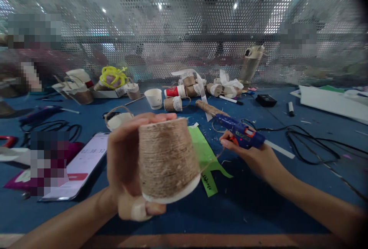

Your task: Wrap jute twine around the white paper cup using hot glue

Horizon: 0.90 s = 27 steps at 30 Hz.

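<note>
My left hand [126, 164] is closed round a paper cup wrapped in jute twine [168, 160], held upside down above the blue table [258, 203], its white rim at the bottom. A loose twine end runs from the cup toward my right hand [250, 153]. That hand grips a blue hot glue gun [243, 132], nozzle pointing left and back, its glue stick sticking out to the right.
A green paper strip [205, 157] lies under the cup. A phone [82, 164] lies at left. Plain and twine-wrapped cups [172, 103], a white cup [153, 98], yellow cord [113, 76] and black cables [313, 141] sit farther back. A perforated metal screen [184, 30] closes the far side.
</note>
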### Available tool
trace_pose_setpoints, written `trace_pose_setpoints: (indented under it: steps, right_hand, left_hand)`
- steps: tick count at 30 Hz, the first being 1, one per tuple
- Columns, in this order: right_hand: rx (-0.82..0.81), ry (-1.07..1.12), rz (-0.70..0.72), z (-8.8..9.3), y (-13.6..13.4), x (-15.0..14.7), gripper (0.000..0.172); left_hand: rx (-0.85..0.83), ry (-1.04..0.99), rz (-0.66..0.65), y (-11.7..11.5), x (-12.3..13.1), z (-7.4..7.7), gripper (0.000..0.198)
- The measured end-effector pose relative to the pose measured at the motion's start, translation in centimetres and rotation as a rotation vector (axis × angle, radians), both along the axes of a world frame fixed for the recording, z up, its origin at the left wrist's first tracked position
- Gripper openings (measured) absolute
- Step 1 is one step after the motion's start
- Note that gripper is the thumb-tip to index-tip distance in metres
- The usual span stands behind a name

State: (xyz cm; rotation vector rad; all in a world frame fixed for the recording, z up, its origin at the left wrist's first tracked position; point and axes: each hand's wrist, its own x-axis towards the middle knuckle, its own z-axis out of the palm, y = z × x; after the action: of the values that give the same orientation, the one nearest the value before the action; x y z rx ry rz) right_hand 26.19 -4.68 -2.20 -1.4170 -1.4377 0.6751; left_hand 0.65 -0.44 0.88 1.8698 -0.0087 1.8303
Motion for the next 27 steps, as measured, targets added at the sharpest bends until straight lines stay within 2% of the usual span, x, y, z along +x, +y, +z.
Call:
trace_pose_setpoints:
  steps: [3,4,7,9,11,14,16,22,27]
  right_hand:
    - [-0.033,-0.121,0.063,-0.1,-0.1,0.2,0.017]
    - [-0.031,-0.160,0.075,-0.1,-0.2,0.2,0.017]
    - [0.001,-0.259,0.065,0.3,-0.4,0.3,0.022]
    - [0.021,-0.250,0.035,0.5,-0.6,0.4,0.023]
    - [0.037,-0.196,0.045,0.8,-0.7,0.5,0.024]
    - [0.066,-0.132,0.119,1.2,-1.0,0.6,0.024]
    - [0.087,-0.102,0.197,1.4,-1.4,0.6,0.022]
    - [0.157,-0.049,0.376,1.7,-2.3,0.9,0.017]
    - [0.211,-0.026,0.450,1.8,-2.6,1.1,0.019]
  left_hand:
    - [0.045,-0.068,0.004,0.7,-0.3,-0.1,0.079]
    - [0.016,0.026,0.004,0.9,-0.6,-0.1,0.080]
    - [0.063,0.216,0.022,1.3,-1.2,-0.1,0.092]
    - [0.086,0.291,0.049,1.4,-1.5,-0.2,0.094]
    - [0.070,0.326,0.022,1.4,-1.6,-0.5,0.094]
    - [0.005,0.332,-0.064,1.5,-1.6,-0.9,0.096]
    - [-0.002,0.340,-0.073,1.6,-1.6,-1.1,0.097]
    - [0.138,0.372,0.063,2.0,-1.9,-0.2,0.082]
    - [0.118,0.412,0.085,1.8,-1.9,0.1,0.069]
